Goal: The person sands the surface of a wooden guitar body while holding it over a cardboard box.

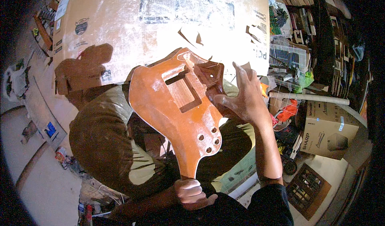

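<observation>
An orange-brown electric guitar body point(150, 93), with whitish dust on it, lies tilted over my lap. It has a rectangular cutout, a dark cavity near its right edge and several round holes toward its lower end. My left hand point(194, 194) is closed in a fist round the narrow horn at the bottom. At the upper right my right hand point(246, 95), dusty at the fingers, is spread beside the dark cavity. Its thumb reaches to the body's edge; whether it touches, I cannot tell. The fingertips stand apart from the body.
A dust-covered cardboard sheet point(120, 29) spreads in front of me, with dark scraps or tears point(190, 37) on it. At the right are a white wire rack point(286, 61), a cardboard box point(329, 130) and a brown tray of small parts point(306, 190).
</observation>
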### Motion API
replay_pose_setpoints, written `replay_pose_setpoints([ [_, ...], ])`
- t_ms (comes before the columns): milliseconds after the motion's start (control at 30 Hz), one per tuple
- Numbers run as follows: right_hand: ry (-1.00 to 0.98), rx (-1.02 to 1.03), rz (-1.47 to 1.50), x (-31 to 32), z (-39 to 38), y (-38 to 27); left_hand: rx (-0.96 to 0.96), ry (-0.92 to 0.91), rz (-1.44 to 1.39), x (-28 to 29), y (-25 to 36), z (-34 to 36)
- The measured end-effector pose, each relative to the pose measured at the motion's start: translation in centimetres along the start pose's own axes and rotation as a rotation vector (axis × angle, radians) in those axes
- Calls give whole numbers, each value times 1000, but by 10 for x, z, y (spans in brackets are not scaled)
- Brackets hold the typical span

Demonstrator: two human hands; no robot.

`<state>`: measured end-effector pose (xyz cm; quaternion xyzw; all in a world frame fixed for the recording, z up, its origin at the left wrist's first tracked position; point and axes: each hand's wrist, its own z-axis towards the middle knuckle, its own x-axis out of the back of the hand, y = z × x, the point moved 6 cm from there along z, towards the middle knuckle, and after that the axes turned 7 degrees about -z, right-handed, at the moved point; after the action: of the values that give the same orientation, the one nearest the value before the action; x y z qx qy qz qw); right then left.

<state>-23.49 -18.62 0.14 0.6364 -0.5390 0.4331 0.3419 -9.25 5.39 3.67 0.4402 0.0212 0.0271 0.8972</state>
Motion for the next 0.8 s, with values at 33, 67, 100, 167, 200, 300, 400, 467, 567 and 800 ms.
replay_pose_setpoints([
  [33,-28,-3,-4,0,-3,-1,12,-10,-21,1,0,-1],
  [67,-57,-5,-8,1,-4,-5,24,-19,-41,2,0,-1],
  [100,-86,-5,-11,1,-5,-8,40,-34,-75,4,-1,-2],
  [167,-129,-33,-30,-5,-4,-11,36,-63,-109,5,0,-3],
  [200,-151,-47,-39,-8,-3,-11,16,-76,-107,5,0,-4],
  [300,-124,-37,0,-10,-2,-11,-43,-115,-110,4,3,-7],
  [400,-174,-17,-16,-10,-3,-11,-73,-134,-104,4,3,-8],
  [467,-161,-30,-7,-12,-2,-13,-81,-139,-104,4,3,-6],
  [567,-86,13,35,-19,0,-16,-80,-183,-131,6,0,-2],
  [800,-57,87,-17,-16,1,-39,4,115,-55,-1,3,-24],
])
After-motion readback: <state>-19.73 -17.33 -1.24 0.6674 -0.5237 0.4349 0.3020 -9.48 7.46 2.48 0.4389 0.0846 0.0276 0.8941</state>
